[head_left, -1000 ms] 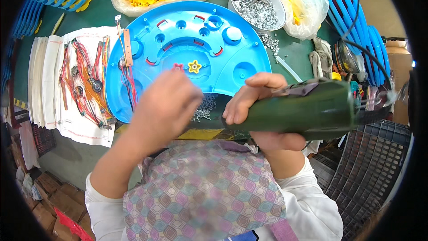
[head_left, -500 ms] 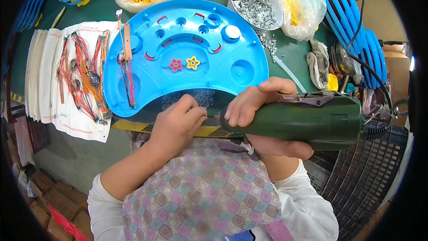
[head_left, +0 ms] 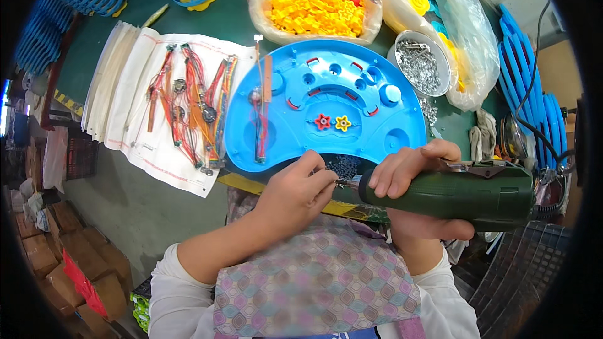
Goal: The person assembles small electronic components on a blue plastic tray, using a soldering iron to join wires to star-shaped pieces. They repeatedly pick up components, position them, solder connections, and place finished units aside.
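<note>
One green driver (head_left: 480, 198) is clasped by the right grip (head_left: 412, 168); its bit (head_left: 348, 182) is pinched by the left grip (head_left: 298, 187), apparently for loading; steady alignment is called for. Beyond loose screws (head_left: 343, 166), a blue shell (head_left: 292, 143) is set; since the earliest frame, the left grip has been withdrawn from its red star (head_left: 323, 121).

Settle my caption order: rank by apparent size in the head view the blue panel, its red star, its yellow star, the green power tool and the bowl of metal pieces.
Largest to smallest:
1. Blue panel
2. Green power tool
3. Bowl of metal pieces
4. Red star and yellow star: too alike to rank
</note>
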`<action>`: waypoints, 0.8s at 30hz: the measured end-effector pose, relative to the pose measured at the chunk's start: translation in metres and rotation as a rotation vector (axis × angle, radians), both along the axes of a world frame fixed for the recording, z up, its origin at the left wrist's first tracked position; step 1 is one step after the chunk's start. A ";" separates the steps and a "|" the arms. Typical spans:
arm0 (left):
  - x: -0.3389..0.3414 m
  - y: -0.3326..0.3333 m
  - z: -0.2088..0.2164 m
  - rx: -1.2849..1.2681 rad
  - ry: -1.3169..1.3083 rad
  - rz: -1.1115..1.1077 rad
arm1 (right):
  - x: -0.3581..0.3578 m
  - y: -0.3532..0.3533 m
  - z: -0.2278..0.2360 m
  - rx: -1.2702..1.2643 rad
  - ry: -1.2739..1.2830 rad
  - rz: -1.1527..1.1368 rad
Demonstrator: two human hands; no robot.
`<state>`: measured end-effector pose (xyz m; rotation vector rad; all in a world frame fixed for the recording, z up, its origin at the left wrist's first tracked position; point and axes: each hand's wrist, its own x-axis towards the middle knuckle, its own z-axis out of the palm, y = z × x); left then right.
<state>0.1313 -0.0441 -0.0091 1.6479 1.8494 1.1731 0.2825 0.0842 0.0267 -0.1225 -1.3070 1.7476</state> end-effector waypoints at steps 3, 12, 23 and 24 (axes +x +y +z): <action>-0.005 -0.001 0.001 -0.004 0.006 0.005 | -0.006 0.000 0.001 0.006 0.046 0.012; -0.009 -0.001 0.017 -0.020 0.161 0.080 | -0.012 -0.003 0.010 0.064 -0.047 -0.008; -0.103 0.052 0.020 -0.497 0.576 0.426 | 0.004 0.009 0.014 0.058 -0.016 -0.034; -0.103 0.053 0.026 -0.512 0.456 0.453 | 0.006 0.011 0.014 0.039 0.008 -0.016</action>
